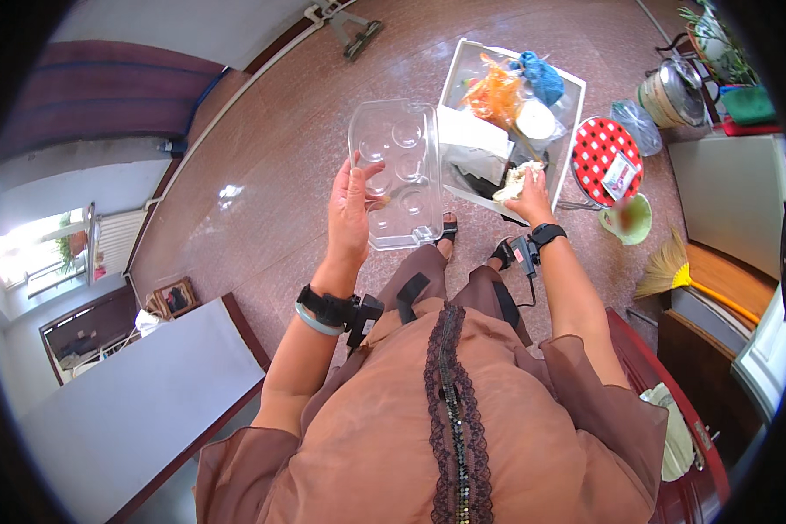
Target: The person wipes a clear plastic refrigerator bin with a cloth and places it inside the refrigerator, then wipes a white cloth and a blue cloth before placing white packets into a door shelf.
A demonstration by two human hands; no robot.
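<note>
My left hand (357, 209) grips the left edge of a clear plastic container with round hollows (406, 173), held up before me. My right hand (532, 198) is shut on a crumpled pale cloth (517, 181) over the near right corner of a white drawer-like bin (578, 111). In the bin lie an orange plastic bag (496, 92), a blue knitted or mesh bundle (541, 77), a white round thing in clear plastic (536, 120), a white paper or bag (475, 141) and something black beneath.
Right of the bin stands a stool with a red-and-white checked top (599, 147) bearing a packet, near a pale green bin (634, 219). A broom (668, 272) leans farther right. A light-topped table (170, 386) is at left, a red chair (701, 445) at lower right.
</note>
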